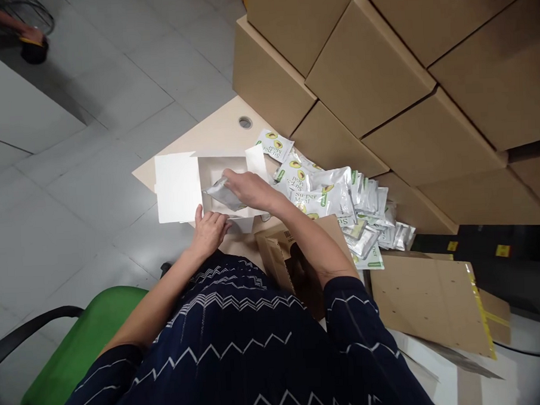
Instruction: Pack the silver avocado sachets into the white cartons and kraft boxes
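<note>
From here the right hand (pixel 250 189) seems closed on a foil pouch (pixel 225 195) by its far right side, where I'd pinch something probably light, soft and slippery.

Looks like a packing corner in a stockroom or office. Suggested by plain brown cartons (pixel 367 67) stacked high at far right, printed foil pouches (pixel 334 193) heaped beside an open white box (pixel 177 188) on a pale surface (pixel 222 130) (complete with a desk-style cable hole (pixel 245 122)), a green chair (pixel 88 336) with black armrest (pixel 55 311) at near left, and grey floor tiles (pixel 148 67).
</note>
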A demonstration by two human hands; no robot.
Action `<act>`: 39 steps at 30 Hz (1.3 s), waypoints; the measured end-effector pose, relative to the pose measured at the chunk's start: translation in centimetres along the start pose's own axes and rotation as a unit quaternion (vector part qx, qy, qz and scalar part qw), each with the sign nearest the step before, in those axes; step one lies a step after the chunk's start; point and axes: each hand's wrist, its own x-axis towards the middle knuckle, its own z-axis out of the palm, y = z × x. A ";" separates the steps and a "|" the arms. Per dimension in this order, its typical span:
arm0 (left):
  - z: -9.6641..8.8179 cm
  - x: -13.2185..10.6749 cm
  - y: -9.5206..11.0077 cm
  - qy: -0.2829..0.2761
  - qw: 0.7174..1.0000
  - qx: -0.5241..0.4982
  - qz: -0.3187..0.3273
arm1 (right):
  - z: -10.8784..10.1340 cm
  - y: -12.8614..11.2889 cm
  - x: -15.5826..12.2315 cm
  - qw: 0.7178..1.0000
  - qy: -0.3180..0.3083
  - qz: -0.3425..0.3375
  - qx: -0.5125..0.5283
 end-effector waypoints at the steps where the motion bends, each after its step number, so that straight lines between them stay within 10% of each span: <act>1: 0.0 0.0 0.0 0.002 1.000 0.003 0.002 | -0.1 0.0 0.3 1.000 -0.002 -0.002 -0.013; 15: 0.2 0.2 0.2 0.023 0.999 0.027 0.038 | 6.2 2.9 5.2 0.972 -0.225 -0.047 0.055; 29: 0.0 0.2 0.8 0.048 0.999 0.003 -0.017 | 6.4 3.3 4.5 0.945 -0.322 -0.057 0.031; 35: -0.2 0.4 0.3 0.012 1.000 0.005 0.001 | 0.9 4.9 0.9 0.915 -0.339 -0.122 0.181; 39: 0.0 0.6 0.0 0.023 1.000 -0.013 0.004 | -4.7 10.7 -1.8 0.934 -0.209 0.029 0.288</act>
